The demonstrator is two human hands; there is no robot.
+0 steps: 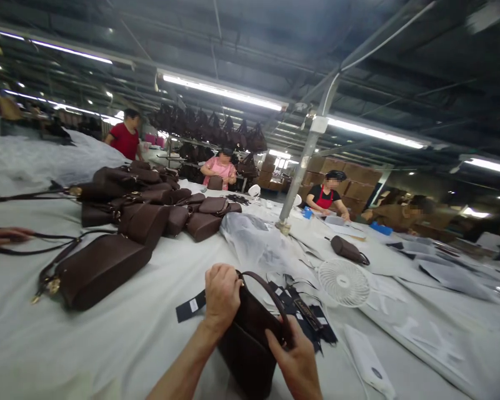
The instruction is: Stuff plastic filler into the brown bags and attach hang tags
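Observation:
A dark brown handbag (pixel 248 344) stands on the cloth-covered table right in front of me, its top handle (pixel 269 291) arching up. My left hand (pixel 221 293) is closed around the bag's far left top corner, close to one end of the handle. At the opposite end, my right hand (pixel 295 353) grips the top edge, thumb on the near side and fingers behind. A dark hang tag (pixel 191 305) with a white label lies just left of my left hand. Several more dark tags (pixel 304 311) are spread behind the bag.
Many brown bags (pixel 108 264) are heaped on the left; another person's hand (pixel 8 237) holds a strap there. A white fan (pixel 344 282), a white device (pixel 369 361), clear plastic (pixel 258 241) and a metal post (pixel 302 172) stand or lie ahead and right. Co-workers are farther back.

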